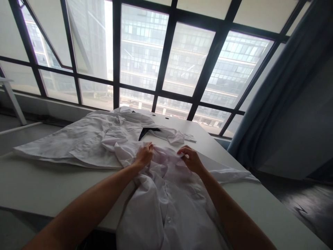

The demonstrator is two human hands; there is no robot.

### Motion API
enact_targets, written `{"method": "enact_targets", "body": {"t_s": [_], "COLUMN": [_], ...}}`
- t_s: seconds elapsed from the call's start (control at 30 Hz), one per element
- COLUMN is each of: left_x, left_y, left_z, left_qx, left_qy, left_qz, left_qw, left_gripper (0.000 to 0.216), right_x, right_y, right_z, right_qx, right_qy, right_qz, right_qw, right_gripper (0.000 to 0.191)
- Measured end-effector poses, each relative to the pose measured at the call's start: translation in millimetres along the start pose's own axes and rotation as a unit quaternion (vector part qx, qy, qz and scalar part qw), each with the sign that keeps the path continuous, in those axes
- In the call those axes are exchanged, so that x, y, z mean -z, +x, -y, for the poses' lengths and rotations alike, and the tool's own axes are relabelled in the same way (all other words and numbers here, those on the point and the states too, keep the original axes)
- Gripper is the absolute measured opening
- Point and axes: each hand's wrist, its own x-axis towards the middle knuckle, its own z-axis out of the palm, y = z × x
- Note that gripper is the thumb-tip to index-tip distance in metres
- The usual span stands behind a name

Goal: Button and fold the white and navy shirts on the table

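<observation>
A white button-up shirt [179, 205] lies spread in front of me, its lower part hanging toward me over the near table edge. Buttons run down its middle, and one sleeve stretches out to the right. My left hand [144, 154] is closed on the fabric at the upper left of the shirt. At the upper right, my right hand [191, 159] pinches the same shirt between thumb and fingers. The cloth between the two hands is bunched and slightly raised.
Another white garment [91, 135] lies crumpled on the white table [52, 187] at left. A black piece [147, 132] shows beyond my left hand. Large windows [143, 48] stand behind the table, and a blue-grey curtain [267, 90] hangs at right.
</observation>
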Motion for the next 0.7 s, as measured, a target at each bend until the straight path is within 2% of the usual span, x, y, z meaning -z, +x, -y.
{"method": "enact_targets", "body": {"t_s": [0.07,0.1,0.17,0.27,0.4,0.5,0.6,0.7], "left_x": [-2.9,-4.7,-8.0,-8.0,4.1,14.7,19.9,20.8], "left_y": [3.4,4.6,5.9,5.9,5.6,6.6,6.8,5.0], "left_z": [2.7,3.5,4.5,6.5,12.1,15.7,14.5,7.7], "left_qx": [-0.013,-0.024,-0.066,-0.142,-0.230,-0.274,-0.278,-0.255], "left_qy": [-0.065,-0.092,-0.125,-0.111,-0.048,-0.012,0.037,0.069], "left_qz": [-0.006,0.010,0.064,0.142,0.220,0.264,0.248,0.181], "left_qw": [0.998,0.995,0.988,0.973,0.947,0.925,0.927,0.947], "left_gripper": [0.045,0.044,0.040,0.037,0.035,0.025,0.023,0.020], "right_x": [4.6,6.1,7.5,8.5,14.3,20.8,23.4,21.2], "right_y": [-1.8,-2.4,-2.7,-1.7,-2.1,-4.5,-7.0,-7.8], "right_z": [0.4,-1.4,-7.7,-19.3,-30.8,-34.6,-34.2,-30.5], "right_qx": [-0.002,-0.010,-0.035,-0.084,-0.139,-0.151,-0.135,-0.123], "right_qy": [0.044,0.064,0.097,0.112,0.034,-0.059,-0.153,-0.225], "right_qz": [0.004,0.002,-0.007,-0.031,-0.064,-0.045,-0.020,-0.004], "right_qw": [0.999,0.998,0.995,0.990,0.988,0.986,0.979,0.967], "right_gripper": [0.007,0.007,0.010,0.019,0.023,0.026,0.026,0.023]}}
